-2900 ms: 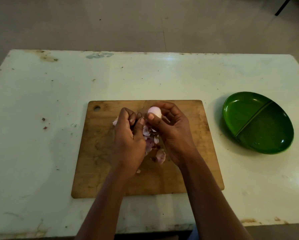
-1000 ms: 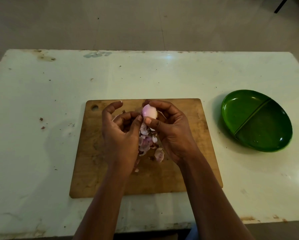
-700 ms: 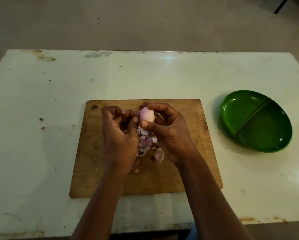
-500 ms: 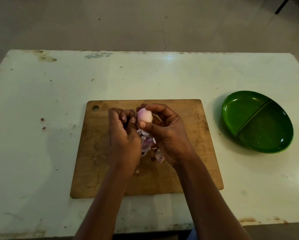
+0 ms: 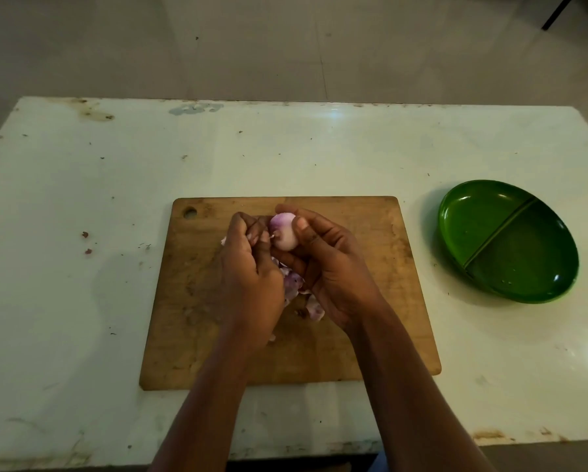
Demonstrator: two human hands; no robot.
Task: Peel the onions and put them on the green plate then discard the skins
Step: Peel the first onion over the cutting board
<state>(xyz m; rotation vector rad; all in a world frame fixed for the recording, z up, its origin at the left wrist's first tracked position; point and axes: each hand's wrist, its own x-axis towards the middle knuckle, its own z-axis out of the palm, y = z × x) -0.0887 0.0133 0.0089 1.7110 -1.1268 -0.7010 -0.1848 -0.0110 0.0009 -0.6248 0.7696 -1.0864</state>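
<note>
My right hand (image 5: 333, 264) holds a small pale pink onion (image 5: 284, 232) above the wooden cutting board (image 5: 200, 318), thumb on its right side and fingers under it. My left hand (image 5: 251, 277) is curled against the onion's left side, fingertips pinching at its end. Loose purple onion skins (image 5: 294, 284) lie on the board beneath and between my hands, partly hidden. The green divided plate (image 5: 507, 240) sits empty on the table to the right of the board.
The white table (image 5: 81, 267) is stained and flecked with small bits of skin at the left. Its front edge runs just below the board. Grey floor lies beyond the far edge.
My right hand has turned the onion so more of it shows. My left fingers have closed in from spread to pinching at its left end.
</note>
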